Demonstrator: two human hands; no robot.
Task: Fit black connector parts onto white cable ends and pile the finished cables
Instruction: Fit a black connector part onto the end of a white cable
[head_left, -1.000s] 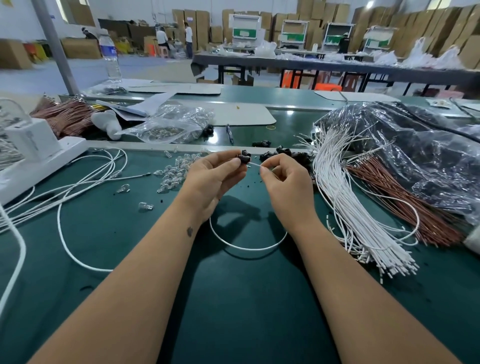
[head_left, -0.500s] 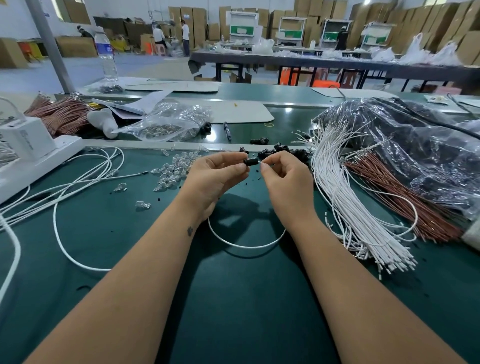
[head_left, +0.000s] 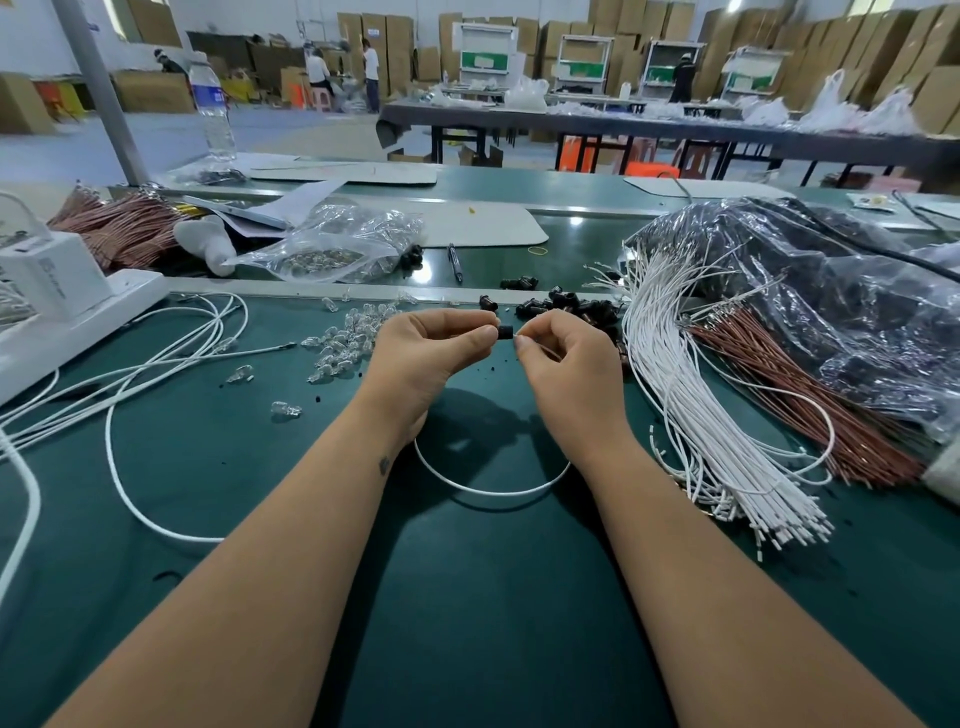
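Note:
My left hand (head_left: 426, 353) pinches a small black connector part (head_left: 505, 331) between thumb and fingers. Right beside it, my right hand (head_left: 566, 364) pinches the end of a white cable (head_left: 493, 488), whose loop hangs down between my wrists onto the green mat. The cable tip meets the connector. More black connector parts (head_left: 566, 306) lie just behind my hands. A thick bundle of white cables (head_left: 691, 415) lies to the right. Several loose white cables (head_left: 156, 358) trail across the mat on the left.
Clear glass bulbs (head_left: 343, 338) are scattered left of my hands. Brown wires (head_left: 810, 395) and a large plastic bag (head_left: 831, 291) fill the right side. A white box (head_left: 57, 291) sits at the left edge, a bag of bulbs (head_left: 332, 249) and a pen (head_left: 455, 262) behind.
My hands have drawn together, closing the gap between the cable end and the black connector. The connector now sits against my right fingertips.

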